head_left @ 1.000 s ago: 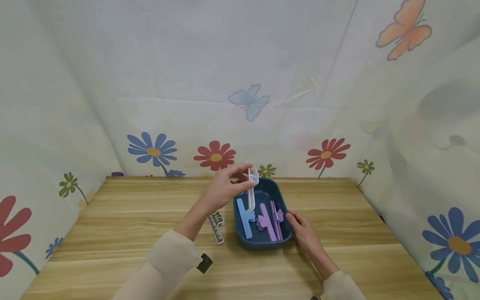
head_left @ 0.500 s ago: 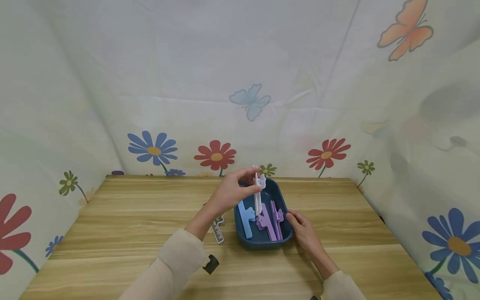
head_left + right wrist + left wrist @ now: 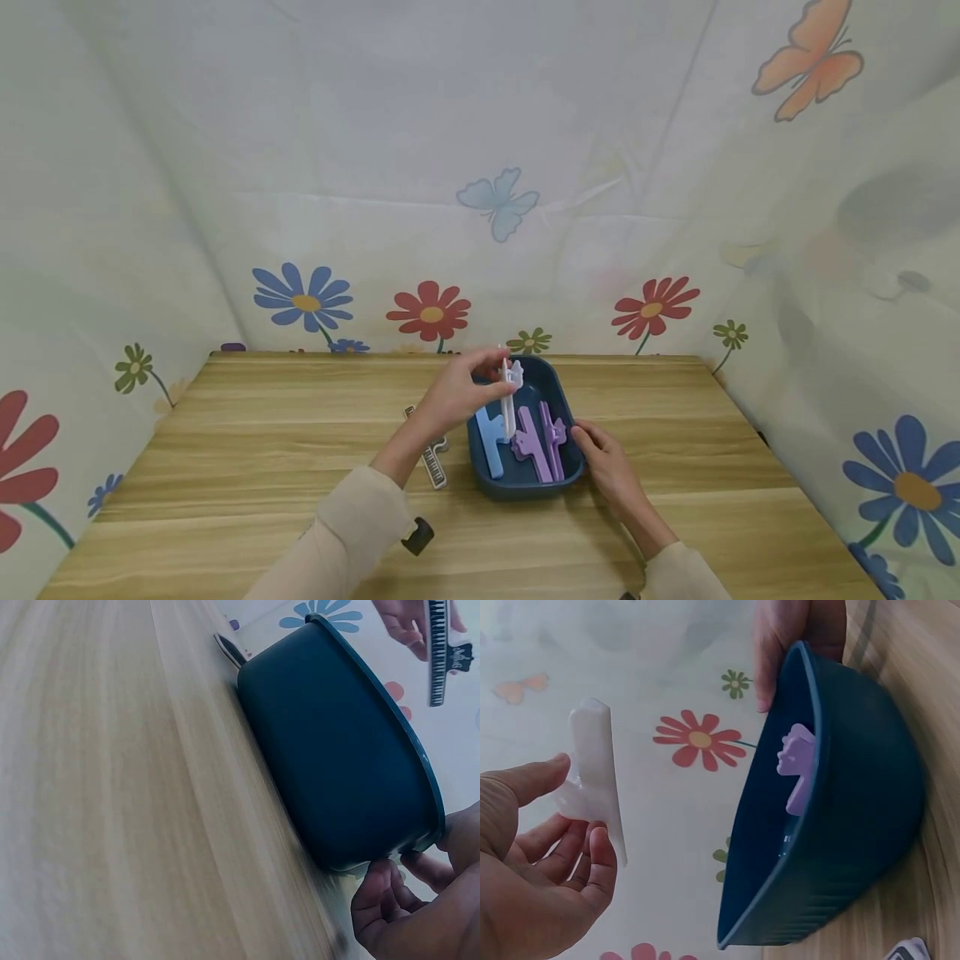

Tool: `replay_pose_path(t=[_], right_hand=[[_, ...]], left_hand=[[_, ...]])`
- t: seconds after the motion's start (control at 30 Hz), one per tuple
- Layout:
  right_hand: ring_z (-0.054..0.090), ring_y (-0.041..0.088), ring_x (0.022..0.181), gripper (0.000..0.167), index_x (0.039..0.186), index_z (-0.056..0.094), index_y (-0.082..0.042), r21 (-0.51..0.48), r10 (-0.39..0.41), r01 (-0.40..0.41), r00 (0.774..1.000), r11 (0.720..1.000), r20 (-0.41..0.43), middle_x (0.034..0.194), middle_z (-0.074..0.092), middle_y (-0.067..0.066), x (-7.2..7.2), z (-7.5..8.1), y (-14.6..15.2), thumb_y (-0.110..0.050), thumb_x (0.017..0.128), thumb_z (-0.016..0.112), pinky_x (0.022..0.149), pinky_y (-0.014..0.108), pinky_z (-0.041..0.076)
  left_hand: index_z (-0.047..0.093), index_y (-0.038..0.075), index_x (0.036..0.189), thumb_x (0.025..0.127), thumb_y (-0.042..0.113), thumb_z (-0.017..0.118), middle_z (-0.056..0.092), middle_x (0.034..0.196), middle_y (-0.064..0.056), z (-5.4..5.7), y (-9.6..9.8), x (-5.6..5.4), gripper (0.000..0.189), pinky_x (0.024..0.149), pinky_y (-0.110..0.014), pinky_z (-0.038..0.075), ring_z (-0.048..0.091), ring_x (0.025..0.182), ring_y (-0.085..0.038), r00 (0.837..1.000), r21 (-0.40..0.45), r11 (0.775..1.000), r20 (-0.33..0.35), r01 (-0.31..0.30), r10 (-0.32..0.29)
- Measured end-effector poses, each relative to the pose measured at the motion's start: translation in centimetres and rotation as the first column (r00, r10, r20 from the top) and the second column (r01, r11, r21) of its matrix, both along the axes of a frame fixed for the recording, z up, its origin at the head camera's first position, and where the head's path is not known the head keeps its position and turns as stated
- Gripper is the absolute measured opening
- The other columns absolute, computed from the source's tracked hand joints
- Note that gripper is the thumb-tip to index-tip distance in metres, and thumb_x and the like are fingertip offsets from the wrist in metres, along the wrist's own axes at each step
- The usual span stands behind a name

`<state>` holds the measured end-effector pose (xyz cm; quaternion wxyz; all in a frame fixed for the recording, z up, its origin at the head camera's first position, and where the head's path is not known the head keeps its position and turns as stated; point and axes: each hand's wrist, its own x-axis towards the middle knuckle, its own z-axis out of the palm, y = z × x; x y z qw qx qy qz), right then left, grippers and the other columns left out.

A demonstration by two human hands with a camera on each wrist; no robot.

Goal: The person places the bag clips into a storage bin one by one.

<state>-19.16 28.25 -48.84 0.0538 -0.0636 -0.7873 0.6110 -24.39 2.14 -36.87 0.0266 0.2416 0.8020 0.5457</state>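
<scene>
In the head view, my left hand (image 3: pixel 453 392) pinches a white clip (image 3: pixel 509 417) between thumb and fingers, hanging it upright over a dark blue plastic basin (image 3: pixel 517 492). Its plain white side faces the left wrist view; the right wrist view shows piano keys printed on the clip's other face (image 3: pixel 437 652). My right hand (image 3: pixel 611 467) grips the basin's right side near the rim, its fingertips (image 3: pixel 379 877) against the wall. Inside the basin lie a light blue clip (image 3: pixel 491 450) at left and two purple clips, one nearer the middle (image 3: pixel 534 450) and one at right (image 3: pixel 555 433).
Another piano-key clip (image 3: pixel 434 468) lies on the wooden table (image 3: pixel 300 442) left of the basin, partly hidden by my left forearm. A cloth backdrop (image 3: pixel 360 233) with flowers and butterflies rises behind the table and at both sides.
My left hand shifts right with the white clip, then slightly back left, and ends lower over the basin. My right hand and the basin stay put.
</scene>
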Motion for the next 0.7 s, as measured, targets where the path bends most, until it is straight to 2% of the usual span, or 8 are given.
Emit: replay_pose_path(t=[0.27, 0.47, 0.6, 0.7], right_hand=[[0.056, 0.030, 0.124, 0.044, 0.142, 0.059, 0.002, 0.006, 0.002, -0.002, 1.000, 1.000, -0.003, 0.141, 0.060, 0.020, 0.2, 0.2, -0.1, -0.027, 0.110, 0.054, 0.104, 0.042, 0.047], [0.055, 0.032, 0.125, 0.044, 0.143, 0.057, 0.003, -0.012, 0.000, 0.000, 1.000, 1.000, -0.002, 0.142, 0.058, 0.022, 0.3, 0.2, -0.1, -0.026, 0.110, 0.054, 0.106, 0.046, 0.045], [0.055, 0.033, 0.124, 0.044, 0.142, 0.057, 0.003, 0.008, -0.006, 0.006, 1.000, 1.000, 0.007, 0.141, 0.059, 0.022, 0.2, 0.2, -0.1, -0.026, 0.110, 0.053, 0.105, 0.047, 0.045], [0.055, 0.033, 0.123, 0.043, 0.142, 0.058, 0.003, 0.007, -0.009, 0.009, 1.000, 1.000, 0.011, 0.140, 0.059, 0.021, 0.0, 0.1, 0.0, -0.025, 0.110, 0.053, 0.104, 0.047, 0.046]], left_hand=[[0.063, 0.012, 0.142, 0.093, 0.022, 0.079, 0.068, 0.113, -0.006, -1.7, -0.2, -0.4, 0.053, 0.080, -0.033, 0.060, 0.061, 0.103, -0.023, 0.999, -0.015, 1.000, 0.040, -0.021, 0.022], [0.063, 0.012, 0.142, 0.093, 0.022, 0.079, 0.068, 0.109, -0.005, -2.9, -0.2, -0.6, 0.052, 0.079, -0.032, 0.060, 0.061, 0.101, -0.024, 0.997, -0.040, 0.999, 0.069, -0.033, 0.036], [0.062, 0.011, 0.143, 0.093, 0.022, 0.079, 0.067, 0.111, -0.006, -3.4, -0.2, -0.6, 0.053, 0.081, -0.032, 0.060, 0.060, 0.103, -0.025, 0.994, -0.039, 0.999, 0.100, -0.034, 0.038], [0.063, 0.011, 0.142, 0.093, 0.022, 0.079, 0.067, 0.113, -0.006, -3.9, -0.3, -0.8, 0.052, 0.082, -0.032, 0.059, 0.059, 0.103, -0.024, 0.995, -0.050, 0.998, 0.099, -0.028, 0.033]])
